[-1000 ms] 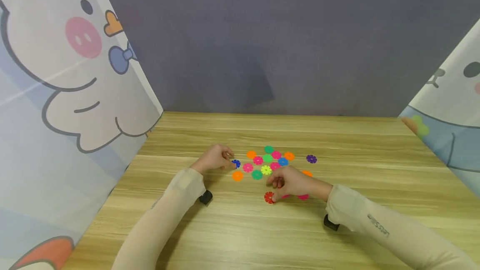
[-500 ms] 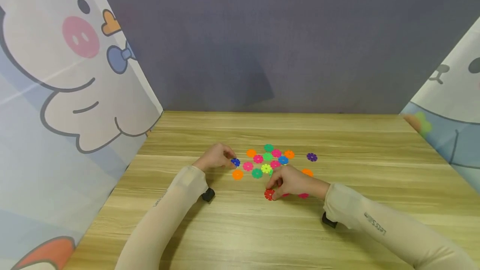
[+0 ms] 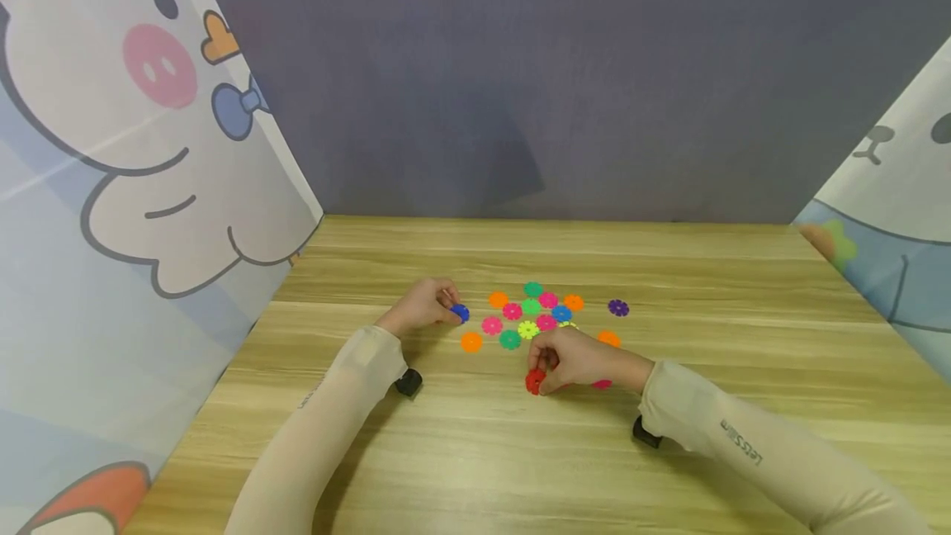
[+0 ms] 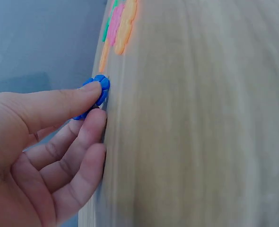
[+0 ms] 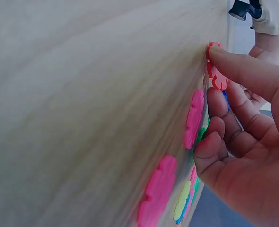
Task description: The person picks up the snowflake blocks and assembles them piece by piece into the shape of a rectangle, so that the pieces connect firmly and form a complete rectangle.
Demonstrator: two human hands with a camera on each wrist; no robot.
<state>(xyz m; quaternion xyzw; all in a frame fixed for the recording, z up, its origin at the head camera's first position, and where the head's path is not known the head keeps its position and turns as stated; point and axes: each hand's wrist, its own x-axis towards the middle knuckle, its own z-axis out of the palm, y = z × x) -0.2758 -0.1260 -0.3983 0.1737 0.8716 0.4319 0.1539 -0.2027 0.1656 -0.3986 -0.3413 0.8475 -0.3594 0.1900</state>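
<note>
My left hand (image 3: 425,305) pinches a dark blue notched plastic disc (image 4: 103,90) between thumb and fingers, at the left end of a group of similar discs. In the left wrist view the thumb lies across the disc's face. My right hand (image 3: 578,356) pinches a red notched disc (image 3: 534,381) at the near side of the group. The right wrist view shows the red disc (image 5: 218,71) tilted up, thumb on its face. Two pink discs lie by the right hand; one pink disc (image 5: 195,119) is close under its fingers.
Several flat discs lie on the wooden table (image 3: 461,452), among them an orange disc (image 3: 471,343), a yellow disc (image 3: 528,329) and a purple disc (image 3: 618,308) off to the right. A dark grey panel (image 3: 520,89) stands behind the table, with cartoon-printed sheets (image 3: 171,205) at both sides.
My left hand has taken hold of the blue disc and drawn it slightly left and up. The red disc, flat before, is now tilted up in my right hand's fingers.
</note>
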